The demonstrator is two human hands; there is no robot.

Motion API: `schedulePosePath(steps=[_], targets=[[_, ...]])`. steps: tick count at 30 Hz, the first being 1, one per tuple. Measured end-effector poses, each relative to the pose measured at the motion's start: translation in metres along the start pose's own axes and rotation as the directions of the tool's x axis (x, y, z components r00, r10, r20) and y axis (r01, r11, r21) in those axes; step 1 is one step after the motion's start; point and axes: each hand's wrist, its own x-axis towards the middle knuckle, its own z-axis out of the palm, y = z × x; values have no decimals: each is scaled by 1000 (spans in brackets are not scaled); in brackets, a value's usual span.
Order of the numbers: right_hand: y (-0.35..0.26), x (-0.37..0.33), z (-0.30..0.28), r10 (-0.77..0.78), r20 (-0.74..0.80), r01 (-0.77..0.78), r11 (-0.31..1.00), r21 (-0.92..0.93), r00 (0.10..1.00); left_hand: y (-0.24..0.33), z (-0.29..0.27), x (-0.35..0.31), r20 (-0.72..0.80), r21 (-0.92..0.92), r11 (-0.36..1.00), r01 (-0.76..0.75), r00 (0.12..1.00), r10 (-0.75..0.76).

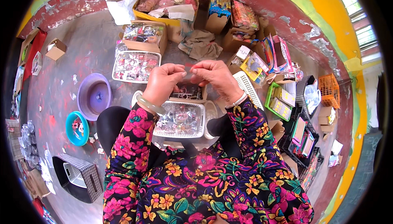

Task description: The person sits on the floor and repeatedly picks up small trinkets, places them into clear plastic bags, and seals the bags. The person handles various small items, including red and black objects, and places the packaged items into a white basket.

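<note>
Both hands are raised close together in front of me, fingertips pinched and facing each other. My left hand (pixel 164 81), with a pale bangle at the wrist, has thumb and fingers pressed together. Opposite it, my right hand (pixel 216 79) pinches in the same way; a small bit of red shows at its fingers. What either pinch holds is too small to make out. Below the hands sits a white plastic basket (pixel 202 132) with small clear-wrapped packets. Just behind it, partly hidden by my hands, is a box (pixel 188 99) of dark small items.
Beyond my left hand stands another white basket (pixel 114 76) of packets. A purple basin (pixel 82 97) and a teal basin (pixel 68 126) are on the floor at left. Cardboard boxes (pixel 141 46) line the far wall. At right are a green tray (pixel 270 97) and an orange crate (pixel 328 89).
</note>
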Motion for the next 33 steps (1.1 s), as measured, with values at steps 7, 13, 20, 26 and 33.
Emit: schedulePosePath(steps=[7,13,20,26,33], targets=[[-1,-1,-8,-26,-62,24,999,-38,998,-2,1,1,100,-310,945,105,992,-77],[1,-1,-6,-97,-54,95,995,-36,994,-6,5,1,162,-342,929,142,983,-90],[-3,-2,-6,-129,3,129,991,-36,992,-9,3,1,94,-200,977,78,994,-60],[6,5,-13,-143,8,143,975,-171,990,-6,6,-1,127,-186,981,57,991,-34],[7,3,-11,-307,-4,276,861,-427,952,-8,6,0,183,-154,987,42,983,-13]])
